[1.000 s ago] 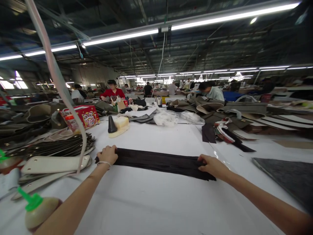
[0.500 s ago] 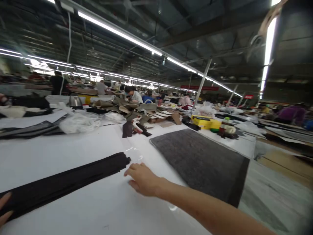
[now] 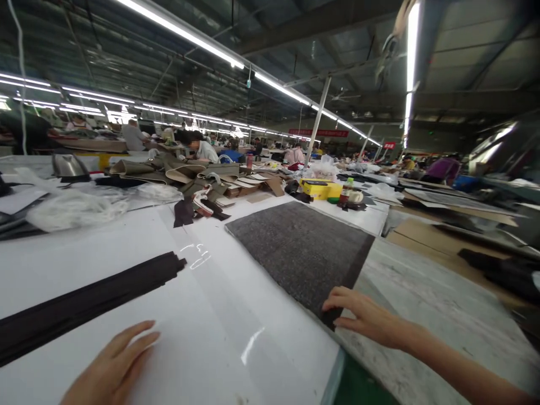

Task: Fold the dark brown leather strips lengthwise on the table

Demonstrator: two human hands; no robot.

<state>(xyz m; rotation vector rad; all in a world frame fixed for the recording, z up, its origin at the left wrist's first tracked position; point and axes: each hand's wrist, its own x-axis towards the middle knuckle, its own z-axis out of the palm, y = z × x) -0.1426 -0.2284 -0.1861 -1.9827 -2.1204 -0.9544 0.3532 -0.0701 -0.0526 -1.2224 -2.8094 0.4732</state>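
Note:
My right hand [image 3: 367, 316] is at the near right corner of a dark grey felt-like sheet [image 3: 307, 247]. Its thumb and fingers are apart, and whether the fingertips touch the sheet I cannot tell. My left hand [image 3: 112, 365] is over the white tabletop [image 3: 219, 326], fingers stretched out, with nothing in it. Beyond that hand, a stack of long dark fabric strips [image 3: 93, 298] lies flat, its left end cut off by the picture's edge.
Clear plastic bags [image 3: 80, 208], olive-brown cut pieces [image 3: 181, 171] and a metal kettle [image 3: 70, 166] crowd the table's back. A yellow box [image 3: 320, 188] and a bottle [image 3: 346, 192] stand behind the sheet. Brown cardboard [image 3: 426, 239] lies at right. Other people work farther off.
My right hand has moved right, from beside the strips' end to the sheet's corner. My left hand has left the strips and come over the white tabletop. The view has turned right.

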